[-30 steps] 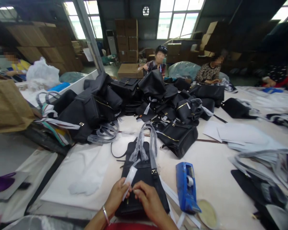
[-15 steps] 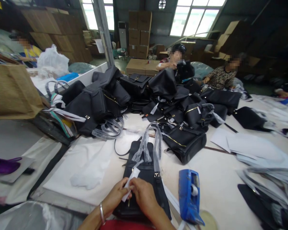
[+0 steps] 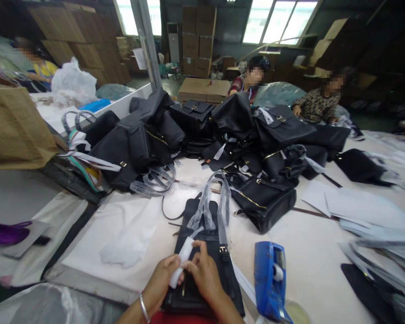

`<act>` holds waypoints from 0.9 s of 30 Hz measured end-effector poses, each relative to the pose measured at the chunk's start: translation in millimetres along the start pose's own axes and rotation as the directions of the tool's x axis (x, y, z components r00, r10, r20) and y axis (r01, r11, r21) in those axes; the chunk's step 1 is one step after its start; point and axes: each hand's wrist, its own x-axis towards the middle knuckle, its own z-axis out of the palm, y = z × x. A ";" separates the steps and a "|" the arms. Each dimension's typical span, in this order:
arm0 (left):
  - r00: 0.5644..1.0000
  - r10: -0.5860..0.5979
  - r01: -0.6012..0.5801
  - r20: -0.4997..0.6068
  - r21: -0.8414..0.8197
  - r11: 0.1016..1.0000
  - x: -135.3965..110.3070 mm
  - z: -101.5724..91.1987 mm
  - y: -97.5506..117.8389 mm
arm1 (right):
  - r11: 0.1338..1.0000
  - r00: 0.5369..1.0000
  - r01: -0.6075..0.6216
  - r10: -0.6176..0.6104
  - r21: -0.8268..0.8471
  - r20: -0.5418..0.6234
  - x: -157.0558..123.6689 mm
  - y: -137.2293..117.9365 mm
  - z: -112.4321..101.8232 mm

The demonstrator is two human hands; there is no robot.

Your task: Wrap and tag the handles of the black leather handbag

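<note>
A black backpack (image 3: 227, 283) lies on the table in front of me, its straps (image 3: 225, 202) wrapped in clear plastic. Over its front, my left hand (image 3: 162, 281) pinches a strip of white wrapping (image 3: 186, 253), which is folded around a narrow part I cannot make out. My right hand (image 3: 205, 275) is closed on the same strip from the other side, thumb low and index finger near its upper end. A gold zip shows just below the hands. To the right stands a blue tape dispenser (image 3: 270, 281).
A heap of black bags (image 3: 148, 130) covers the far side of the table, and another black bag (image 3: 266, 200) lies closer. White sheets (image 3: 361, 202) are at the right. A burlap bag (image 3: 18, 128) juts in at left. Co-workers (image 3: 317, 101) sit beyond the heap.
My right index finger has lifted and moved up along the white wrapping. Across the table, a black bag a co-worker held up now lies on the heap. The view has shifted slightly.
</note>
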 end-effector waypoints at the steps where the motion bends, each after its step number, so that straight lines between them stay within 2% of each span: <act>1: 1.000 -0.012 0.013 0.019 -0.064 0.998 -0.3 -1.3 1.2 | 0.999 1.000 -0.001 0.001 0.034 -0.014 -0.2 -0.5 2.1; 6: 0.975 -0.125 0.189 0.184 -0.389 0.902 2.7 -16.1 5.6 | 0.984 0.997 0.071 -0.068 0.161 -0.025 2.2 -2.2 13.0; 10: 0.939 -0.167 0.295 0.299 -0.459 0.838 8.0 -28.8 2.1 | 0.979 0.982 0.186 -0.187 0.085 0.012 6.7 3.4 15.3; 12: 0.918 -0.184 0.332 0.351 -0.428 0.840 8.6 -31.4 1.2 | 0.960 0.958 0.280 -0.279 -0.011 0.057 9.0 7.3 11.8; 14: 0.898 -0.209 0.356 0.387 -0.360 0.863 7.6 -31.8 2.6 | 0.904 0.914 0.403 -0.388 -0.141 0.124 11.3 9.8 5.9; 17: 0.894 -0.215 0.312 0.392 -0.201 0.929 4.9 -30.3 10.5 | 0.716 0.806 0.592 -0.524 -0.370 0.275 14.5 9.3 -4.1; 20: 0.906 -0.200 0.221 0.373 -0.014 0.975 4.1 -28.0 22.5 | 0.522 0.709 0.702 -0.575 -0.484 0.409 15.8 4.8 -13.8; 22: 0.912 -0.223 0.192 0.343 0.122 0.974 6.3 -27.2 29.0 | 0.464 0.681 0.726 -0.584 -0.508 0.442 15.6 2.8 -23.0; 23: 0.917 -0.232 0.178 0.325 0.189 0.966 8.4 -27.4 30.9 | 0.468 0.689 0.718 -0.580 -0.515 0.433 15.4 3.3 -29.5; 24: 0.925 -0.228 0.152 0.305 0.254 0.955 10.9 -28.2 31.8 | 0.512 0.725 0.682 -0.570 -0.523 0.387 15.5 5.6 -37.6; 25: 0.936 -0.207 0.113 0.285 0.315 0.942 13.7 -29.5 31.5 | 0.595 0.786 0.609 -0.543 -0.525 0.296 15.8 9.9 -47.5; 27: 0.962 -0.106 -0.007 0.250 0.411 0.912 19.4 -33.3 28.4 | 0.801 0.918 0.357 -0.397 -0.481 0.019 17.5 25.2 -71.4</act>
